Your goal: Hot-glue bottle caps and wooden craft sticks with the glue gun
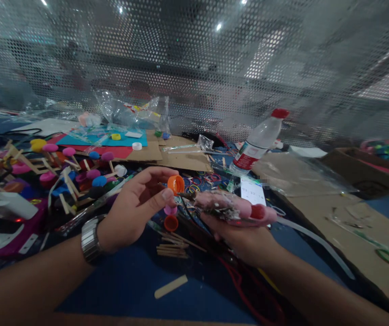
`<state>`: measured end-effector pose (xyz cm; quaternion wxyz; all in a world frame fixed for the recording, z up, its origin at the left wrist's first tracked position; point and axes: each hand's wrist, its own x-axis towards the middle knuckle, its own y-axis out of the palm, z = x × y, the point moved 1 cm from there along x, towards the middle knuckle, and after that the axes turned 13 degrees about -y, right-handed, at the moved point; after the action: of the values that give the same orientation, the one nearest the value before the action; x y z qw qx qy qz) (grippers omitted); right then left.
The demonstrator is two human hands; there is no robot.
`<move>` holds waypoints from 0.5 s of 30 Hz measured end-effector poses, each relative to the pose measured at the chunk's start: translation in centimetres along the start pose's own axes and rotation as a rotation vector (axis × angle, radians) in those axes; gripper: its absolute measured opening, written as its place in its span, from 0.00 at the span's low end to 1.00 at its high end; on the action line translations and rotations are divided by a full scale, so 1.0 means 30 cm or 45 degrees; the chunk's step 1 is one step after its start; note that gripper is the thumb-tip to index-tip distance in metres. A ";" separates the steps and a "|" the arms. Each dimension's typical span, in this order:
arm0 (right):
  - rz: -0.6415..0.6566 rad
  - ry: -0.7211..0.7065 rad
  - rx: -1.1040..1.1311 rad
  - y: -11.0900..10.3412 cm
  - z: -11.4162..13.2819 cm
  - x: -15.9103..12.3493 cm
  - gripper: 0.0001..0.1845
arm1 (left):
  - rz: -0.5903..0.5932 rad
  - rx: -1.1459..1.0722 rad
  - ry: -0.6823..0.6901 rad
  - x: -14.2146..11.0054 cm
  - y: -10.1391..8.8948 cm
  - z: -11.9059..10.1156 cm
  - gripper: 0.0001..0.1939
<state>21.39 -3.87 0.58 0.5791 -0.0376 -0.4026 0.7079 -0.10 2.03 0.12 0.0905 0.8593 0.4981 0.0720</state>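
Note:
Between thumb and fingers, my left hand pinches an orange bottle cap, its hollow side turned to the right. My right hand grips a pink hot glue gun from below, its dark nozzle right beside the cap. From the gun's rear a whitish glue stick sticks out. Below the nozzle lie another orange cap and a pink cap. Several thin wooden sticks and one flat craft stick rest on the blue table. Red-handled scissors lie partly under my right arm.
Many coloured caps with wooden sticks pile up at the left, near a purple power strip. A tilted plastic bottle stands beyond my right hand, beside a lit phone. Cardboard lies before a perforated metal screen.

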 end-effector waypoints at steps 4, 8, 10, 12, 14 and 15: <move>-0.013 0.017 0.011 0.002 0.001 0.000 0.14 | 0.008 -0.021 -0.004 -0.001 -0.002 0.001 0.15; -0.024 0.005 0.035 0.003 -0.001 0.002 0.13 | 0.007 -0.029 -0.013 0.001 -0.002 0.002 0.14; -0.031 0.016 0.031 0.002 -0.001 0.002 0.14 | 0.001 -0.032 -0.012 0.003 -0.001 0.000 0.14; -0.032 0.021 0.018 0.000 0.000 0.001 0.13 | 0.000 -0.035 -0.007 0.004 0.001 -0.003 0.14; -0.029 0.021 0.021 -0.001 0.000 0.000 0.12 | -0.004 -0.035 -0.012 0.004 0.002 -0.006 0.15; -0.026 0.025 0.028 -0.002 0.000 -0.001 0.12 | -0.005 -0.036 -0.015 0.004 0.002 -0.007 0.15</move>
<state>21.44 -3.89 0.60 0.5906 -0.0342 -0.3896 0.7059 -0.04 2.12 0.35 0.1056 0.8575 0.4981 0.0738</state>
